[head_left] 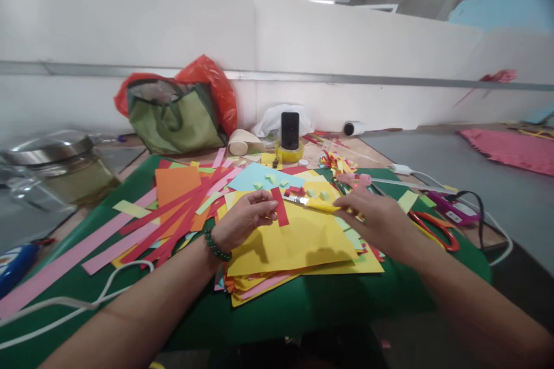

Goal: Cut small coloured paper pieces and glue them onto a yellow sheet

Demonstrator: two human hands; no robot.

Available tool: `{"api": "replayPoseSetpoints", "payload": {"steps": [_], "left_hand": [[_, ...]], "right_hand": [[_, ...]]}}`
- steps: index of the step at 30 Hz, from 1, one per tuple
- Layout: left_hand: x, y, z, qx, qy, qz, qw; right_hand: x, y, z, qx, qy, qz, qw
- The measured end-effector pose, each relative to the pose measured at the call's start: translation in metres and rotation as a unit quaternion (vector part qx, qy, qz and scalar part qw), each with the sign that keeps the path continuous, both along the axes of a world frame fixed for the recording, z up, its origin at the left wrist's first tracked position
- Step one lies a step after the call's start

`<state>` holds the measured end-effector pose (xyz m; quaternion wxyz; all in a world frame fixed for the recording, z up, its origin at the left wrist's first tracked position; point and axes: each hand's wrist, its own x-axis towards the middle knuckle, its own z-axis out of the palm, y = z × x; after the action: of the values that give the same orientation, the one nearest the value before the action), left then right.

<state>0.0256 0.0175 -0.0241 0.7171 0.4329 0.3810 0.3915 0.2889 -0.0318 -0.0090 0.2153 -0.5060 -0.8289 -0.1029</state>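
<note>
My left hand (255, 210), with a green bead bracelet at its wrist, pinches a short red paper strip (280, 207). My right hand (363, 204) grips the end of a yellow-handled tool (319, 205) whose pale metal tip points left and lies close to the strip's upper part. Both hands are above a stack of yellow paper (294, 250). Just beyond them, small folded red pieces (295, 190) and light green pieces (271, 178) rest on yellow and light blue sheets.
Long red and pink strips (173, 219) spread at the left, near a white cable (93, 304). A glass jar (64, 170) and green bag (173, 120) stand behind. A phone (289, 131) stands at the back. Orange-handled scissors (437, 230) and a purple box (454, 208) lie right.
</note>
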Motion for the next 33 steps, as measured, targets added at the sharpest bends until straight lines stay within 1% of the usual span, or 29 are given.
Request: {"api": "replayPoseSetpoints", "payload": {"steps": [1, 2, 3, 4, 7, 10, 12, 14, 17, 20, 24, 26, 28, 30, 33], "left_hand": [[0.001, -0.001, -0.001, 0.002, -0.001, -0.01, 1.0], [0.001, -0.001, -0.002, 0.007, -0.001, -0.018, 1.0], [0.0, -0.002, -0.002, 0.011, -0.001, -0.025, 1.0], [0.0, -0.002, -0.003, 0.016, -0.001, -0.031, 0.999], [-0.003, -0.001, -0.005, 0.023, 0.003, -0.038, 0.999], [-0.003, 0.002, -0.007, 0.031, 0.009, -0.024, 0.999], [-0.003, 0.003, -0.009, 0.038, 0.019, -0.018, 0.999], [-0.001, 0.003, -0.011, 0.044, 0.036, -0.018, 0.998], [0.0, 0.002, -0.011, 0.065, 0.06, -0.005, 0.996], [0.001, 0.0, -0.01, 0.087, 0.082, 0.012, 0.993], [0.003, -0.001, -0.009, 0.108, 0.107, 0.021, 0.988], [0.004, -0.002, -0.008, 0.12, 0.116, 0.023, 0.986], [0.004, -0.002, -0.008, 0.13, 0.124, 0.021, 0.984], [0.004, -0.002, -0.008, 0.135, 0.128, 0.017, 0.982], [0.004, -0.002, -0.01, 0.143, 0.134, 0.015, 0.98]], "right_hand": [[-0.015, 0.001, -0.001, 0.024, 0.017, 0.078, 0.997], [-0.03, 0.005, -0.004, 0.045, 0.027, 0.14, 0.989], [-0.043, 0.011, -0.007, 0.057, 0.029, 0.188, 0.98], [-0.054, 0.018, -0.01, 0.063, 0.034, 0.222, 0.972], [-0.072, 0.037, -0.021, 0.044, 0.098, 0.277, 0.955], [-0.075, 0.046, -0.03, -0.025, 0.193, 0.298, 0.935], [-0.075, 0.046, -0.035, -0.082, 0.239, 0.297, 0.921], [-0.075, 0.045, -0.037, -0.14, 0.281, 0.278, 0.908], [-0.077, 0.043, -0.038, -0.223, 0.362, 0.212, 0.88], [-0.079, 0.043, -0.035, -0.289, 0.45, 0.15, 0.831], [-0.08, 0.046, -0.031, -0.374, 0.515, 0.109, 0.763], [-0.08, 0.047, -0.031, -0.403, 0.534, 0.095, 0.737], [-0.08, 0.048, -0.033, -0.419, 0.547, 0.087, 0.72], [-0.08, 0.049, -0.035, -0.428, 0.557, 0.08, 0.707], [-0.081, 0.051, -0.037, -0.436, 0.566, 0.078, 0.695]]}}
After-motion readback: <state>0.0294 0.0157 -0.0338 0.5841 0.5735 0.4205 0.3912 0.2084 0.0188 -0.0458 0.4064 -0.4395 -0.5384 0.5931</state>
